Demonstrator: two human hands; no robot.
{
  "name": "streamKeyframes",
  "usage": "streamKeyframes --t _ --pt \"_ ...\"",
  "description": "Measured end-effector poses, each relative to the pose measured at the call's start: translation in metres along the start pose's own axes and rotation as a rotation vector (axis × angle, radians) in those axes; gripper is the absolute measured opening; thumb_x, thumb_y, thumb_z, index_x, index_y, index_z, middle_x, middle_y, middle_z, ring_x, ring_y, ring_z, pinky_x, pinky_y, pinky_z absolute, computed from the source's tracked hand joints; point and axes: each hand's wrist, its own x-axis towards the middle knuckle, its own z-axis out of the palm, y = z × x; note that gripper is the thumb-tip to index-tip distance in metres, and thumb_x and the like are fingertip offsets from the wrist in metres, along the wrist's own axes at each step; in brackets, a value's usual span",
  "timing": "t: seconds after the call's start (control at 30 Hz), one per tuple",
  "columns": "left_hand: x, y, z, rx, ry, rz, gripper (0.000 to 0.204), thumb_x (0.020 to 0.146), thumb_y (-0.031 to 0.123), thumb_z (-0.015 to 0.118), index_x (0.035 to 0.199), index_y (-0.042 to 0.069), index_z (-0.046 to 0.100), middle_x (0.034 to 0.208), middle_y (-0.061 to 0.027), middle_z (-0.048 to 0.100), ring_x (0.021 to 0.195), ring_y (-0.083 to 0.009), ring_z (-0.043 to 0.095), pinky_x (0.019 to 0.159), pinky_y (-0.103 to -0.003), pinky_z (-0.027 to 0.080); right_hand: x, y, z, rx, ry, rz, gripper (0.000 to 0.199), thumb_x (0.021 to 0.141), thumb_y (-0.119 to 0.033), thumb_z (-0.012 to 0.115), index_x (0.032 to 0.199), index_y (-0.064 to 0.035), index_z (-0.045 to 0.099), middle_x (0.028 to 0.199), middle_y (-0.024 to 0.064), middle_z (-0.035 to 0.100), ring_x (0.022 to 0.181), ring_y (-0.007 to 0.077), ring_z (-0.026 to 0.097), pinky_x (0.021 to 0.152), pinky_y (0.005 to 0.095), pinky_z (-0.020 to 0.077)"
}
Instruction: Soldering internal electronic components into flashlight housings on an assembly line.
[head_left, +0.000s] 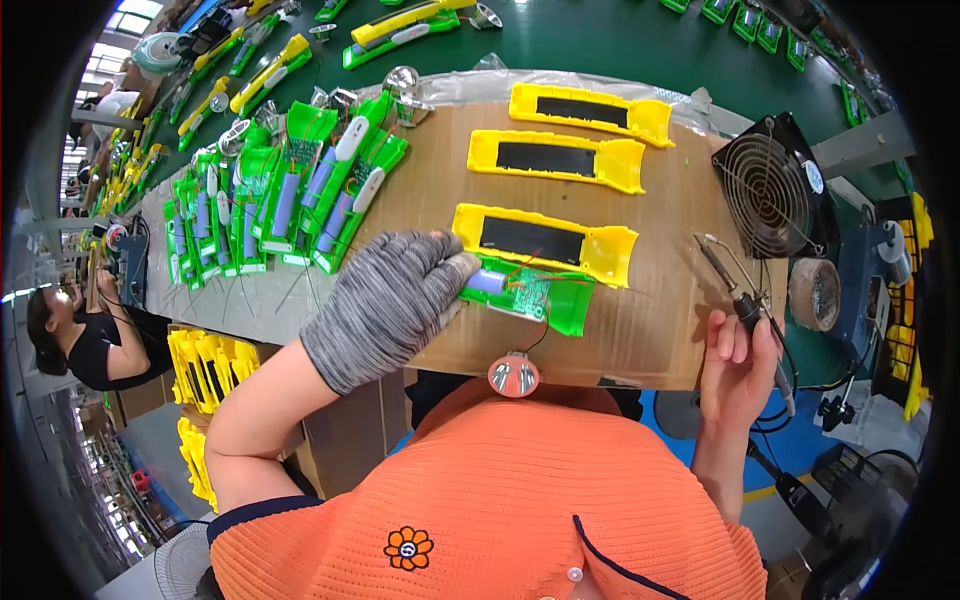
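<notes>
Fingers of the gloved left hand are lying nearly flat and pressing down on a green plastic housing, pinning its near end to the brown board rather than gripping it. Inside the housing, just past the fingertips, a blue cell and a small circuit board are showing, with thin red wires trailing out. The bare right hand is curling closed around the handle of a soldering iron, whose tip is pointing up and away, well apart from the housing. Three yellow panels with dark inserts are lying in a row beyond the left fingertips, the nearest one touching the housing. Farther to the left of those fingers, a batch of similar green housings is crowding the bench. A small black fan is standing beyond the right hand.
</notes>
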Motion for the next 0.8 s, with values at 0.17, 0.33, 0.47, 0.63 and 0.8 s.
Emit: streamKeyframes --t 0.17,0.33,0.47,0.63,0.8 --pt "0.012 0.014 -0.002 -0.174 0.171 -0.054 0.039 0.083 0.019 0.072 0.119 0.006 0.064 0.111 -0.0147 0.065 0.104 -0.0319 0.062 0.089 -0.043 0.05 -0.022 -0.007 -0.001 0.003 -0.122 -0.074 0.013 0.098 -0.015 0.053 0.096 -0.0096 0.041 0.056 -0.0018 0.037 0.053 0.0133 0.046 0.09 0.0399 0.0464" --pt "0.028 0.024 0.018 -0.426 0.233 -0.101 0.029 0.086 0.012 0.068 0.115 0.008 0.065 0.106 -0.0132 0.065 0.097 -0.0326 0.063 0.085 -0.04 0.052 -0.034 -0.007 0.02 -0.187 -0.365 0.053 0.023 0.094 -0.019 0.059 0.098 -0.0096 0.039 0.054 -0.003 0.038 0.045 0.013 0.047 0.091 0.0432 0.049" --pt "0.029 0.023 0.021 -0.687 0.214 -0.106 0.014 0.083 0.006 0.068 0.097 0.007 0.068 0.099 -0.0119 0.064 0.092 -0.0319 0.064 0.081 -0.039 0.052 -0.029 0.002 0.036 -0.196 -0.374 0.138 0.024 0.091 -0.014 0.061 0.1 -0.0077 0.039 0.058 0.0034 0.049 0.045 0.016 0.051 0.067 0.0347 0.0555" --pt "0.027 0.027 0.022 -0.599 0.261 -0.066 0.017 0.078 0.003 0.071 0.093 0.006 0.065 0.097 -0.0114 0.064 0.09 -0.0316 0.064 0.077 -0.04 0.053 -0.022 0.006 0.049 -0.278 -0.315 0.216 0.024 0.089 -0.009 0.061 0.1 -0.0058 0.04 0.079 0.0179 0.063 0.048 0.0168 0.053 0.047 0.0282 0.0472" --pt "0.026 0.03 0.024 -0.496 0.289 -0.073 0.018 0.075 0.002 0.071 0.092 0.004 0.063 0.097 -0.0123 0.064 0.09 -0.0315 0.063 0.075 -0.041 0.053 -0.012 0.008 0.051 -0.313 -0.38 0.28 0.019 0.088 0.001 0.06 0.096 -0.0026 0.043 0.078 0.013 0.064 0.058 0.0146 0.061 0.051 0.0228 0.0449"
